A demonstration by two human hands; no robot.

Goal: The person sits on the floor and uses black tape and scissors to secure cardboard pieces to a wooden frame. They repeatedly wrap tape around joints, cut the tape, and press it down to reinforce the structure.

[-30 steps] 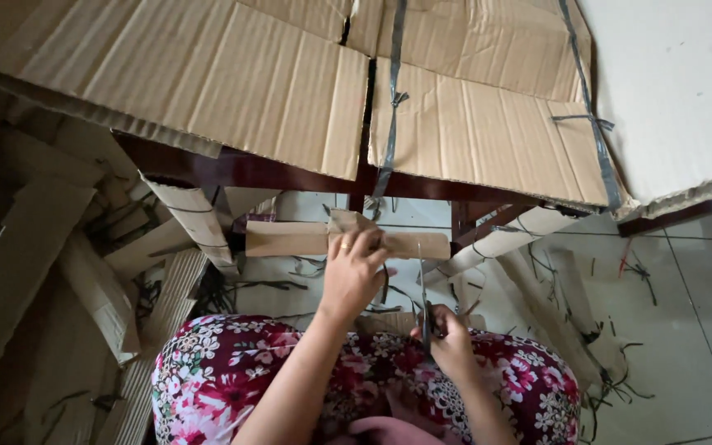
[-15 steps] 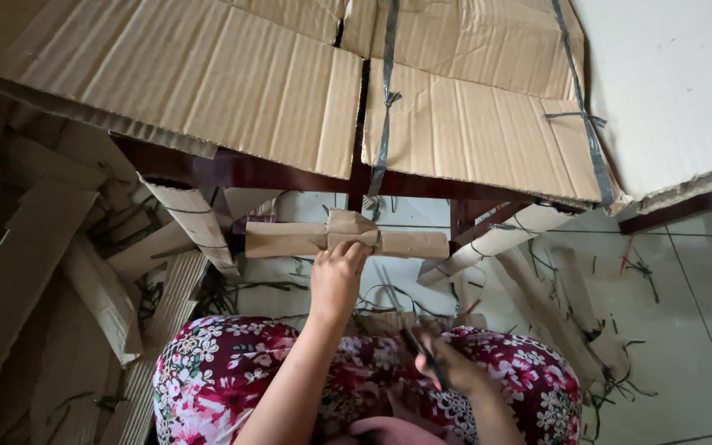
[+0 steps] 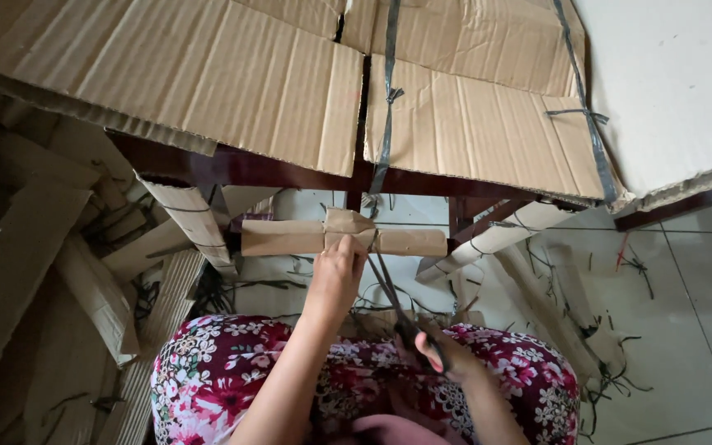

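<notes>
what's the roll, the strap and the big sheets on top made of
Roll: plain brown cardboard, matte, rolled up with a wrap at its middle. Strap: thin, dark and flat, probably plastic packing band, pulled taut by the right hand. Sheets: corrugated cardboard, ribbed faces and ragged fluted edges.

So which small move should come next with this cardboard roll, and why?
Probably pull the dark strap tight with the right hand. It runs taut from the rolled cardboard bundle, which the left hand grips at its wrapped middle, so the binding looks unfinished.

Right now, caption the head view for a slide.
Left hand holds a rolled cardboard bundle while right hand pulls a dark strap taut.
</notes>
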